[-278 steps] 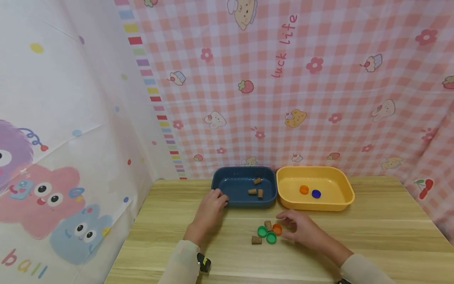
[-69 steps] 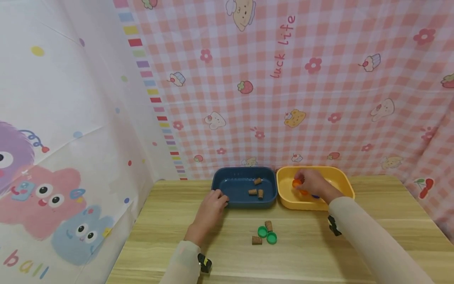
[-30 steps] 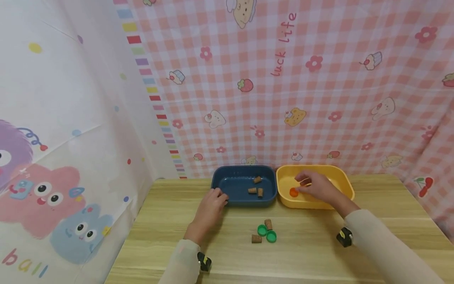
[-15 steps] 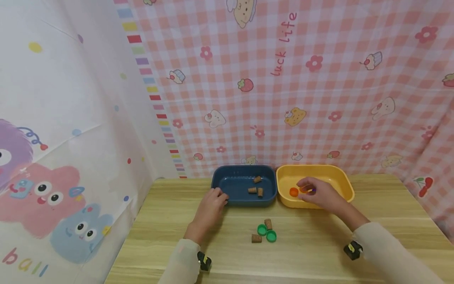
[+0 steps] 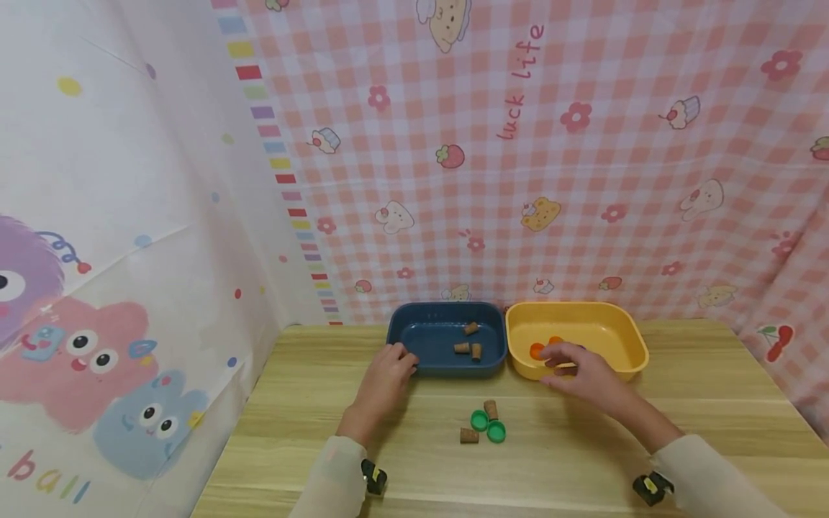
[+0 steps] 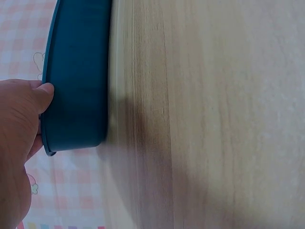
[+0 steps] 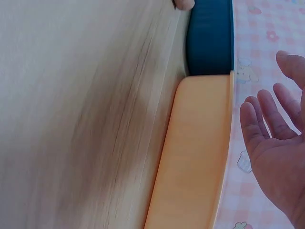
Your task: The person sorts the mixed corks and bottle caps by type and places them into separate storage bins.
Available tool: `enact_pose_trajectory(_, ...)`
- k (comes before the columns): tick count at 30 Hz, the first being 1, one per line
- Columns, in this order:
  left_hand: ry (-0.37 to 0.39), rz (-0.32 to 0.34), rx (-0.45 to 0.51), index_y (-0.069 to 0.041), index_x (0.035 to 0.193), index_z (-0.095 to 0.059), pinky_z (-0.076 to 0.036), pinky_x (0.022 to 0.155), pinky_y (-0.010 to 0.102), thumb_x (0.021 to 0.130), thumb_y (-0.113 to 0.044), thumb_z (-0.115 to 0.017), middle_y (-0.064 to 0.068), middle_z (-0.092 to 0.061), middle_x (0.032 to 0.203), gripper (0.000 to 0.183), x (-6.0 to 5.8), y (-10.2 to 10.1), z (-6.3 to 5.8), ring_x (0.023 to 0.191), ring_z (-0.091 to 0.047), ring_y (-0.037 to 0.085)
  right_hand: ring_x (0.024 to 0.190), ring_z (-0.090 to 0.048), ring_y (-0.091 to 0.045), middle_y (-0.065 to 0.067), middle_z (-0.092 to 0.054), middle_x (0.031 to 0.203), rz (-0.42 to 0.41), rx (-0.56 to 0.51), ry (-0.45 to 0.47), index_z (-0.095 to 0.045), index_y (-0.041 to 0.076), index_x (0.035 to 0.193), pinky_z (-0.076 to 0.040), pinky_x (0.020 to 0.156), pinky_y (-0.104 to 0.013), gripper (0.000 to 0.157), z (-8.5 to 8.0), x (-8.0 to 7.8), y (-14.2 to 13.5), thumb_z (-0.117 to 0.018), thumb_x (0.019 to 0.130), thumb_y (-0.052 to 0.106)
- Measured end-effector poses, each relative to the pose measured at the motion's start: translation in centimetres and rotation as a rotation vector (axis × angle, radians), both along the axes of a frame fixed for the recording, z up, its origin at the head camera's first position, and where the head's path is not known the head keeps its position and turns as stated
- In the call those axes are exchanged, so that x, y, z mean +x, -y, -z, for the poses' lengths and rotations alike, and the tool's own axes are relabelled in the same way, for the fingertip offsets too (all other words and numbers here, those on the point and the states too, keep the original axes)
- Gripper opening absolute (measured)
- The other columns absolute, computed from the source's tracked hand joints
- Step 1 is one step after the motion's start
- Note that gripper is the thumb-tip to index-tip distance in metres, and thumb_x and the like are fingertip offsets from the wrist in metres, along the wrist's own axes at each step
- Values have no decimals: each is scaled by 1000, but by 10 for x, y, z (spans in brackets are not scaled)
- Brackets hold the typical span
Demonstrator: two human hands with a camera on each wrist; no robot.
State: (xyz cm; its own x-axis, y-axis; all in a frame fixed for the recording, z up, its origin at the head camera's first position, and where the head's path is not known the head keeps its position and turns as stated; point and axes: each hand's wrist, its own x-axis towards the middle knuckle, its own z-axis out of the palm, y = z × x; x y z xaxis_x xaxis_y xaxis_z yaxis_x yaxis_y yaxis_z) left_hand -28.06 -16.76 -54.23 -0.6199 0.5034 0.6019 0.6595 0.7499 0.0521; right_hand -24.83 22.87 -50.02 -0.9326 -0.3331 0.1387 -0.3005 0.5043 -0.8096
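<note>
My left hand [image 5: 383, 374] grips the near left rim of the blue tray [image 5: 427, 339]; in the left wrist view its thumb [image 6: 45, 95] presses the outer wall. Over the front rim of the yellow tray [image 5: 602, 331] hovers my right hand [image 5: 592, 378], fingers spread and holding nothing. Two orange bottle caps [image 5: 537, 351] lie in the yellow tray, and a blue cap there is mostly hidden behind the fingers. Three corks [image 5: 476, 352] rest in the blue tray. On the table in front are two green caps [image 5: 496, 432] and two corks [image 5: 469, 436].
The trays stand side by side at the back of the wooden table [image 5: 414, 460]. A pink checked cloth [image 5: 492, 180] hangs right behind them, and a white printed cloth [image 5: 162, 288] hangs on the left.
An orange cap went from the table into the yellow tray, carried and released by my right hand. That hand has since drawn back toward the front rim. My left hand stays on the blue tray.
</note>
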Motion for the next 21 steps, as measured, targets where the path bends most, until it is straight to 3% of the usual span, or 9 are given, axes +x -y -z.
enact_pose_trajectory(10,77,-4,18,-5,100,-77,-51,75,37,94,-6,-74,6,-62,91,7,3,-2,-5,82,-57,23,112,-65,-40,-19,-68,121,-57,-26,50,-66,1,123,-56,96,-49,42,5,17,20,-81,90,21)
enact_pose_trajectory(16,86,-21,23,-7,101,-77,-52,76,36,94,-7,-75,5,-62,91,8,2,-1,-1,83,-57,21,113,-66,-38,-18,-67,125,-85,-22,110,-65,3,125,-58,95,-39,41,15,21,30,-80,92,22)
enact_pose_trajectory(21,82,-29,20,-8,100,-76,-52,76,35,94,-8,-75,3,-61,91,7,1,-1,-1,83,-57,20,114,-65,-39,-21,-66,125,-136,-36,103,-64,-1,125,-58,93,-40,41,28,23,38,-80,91,15)
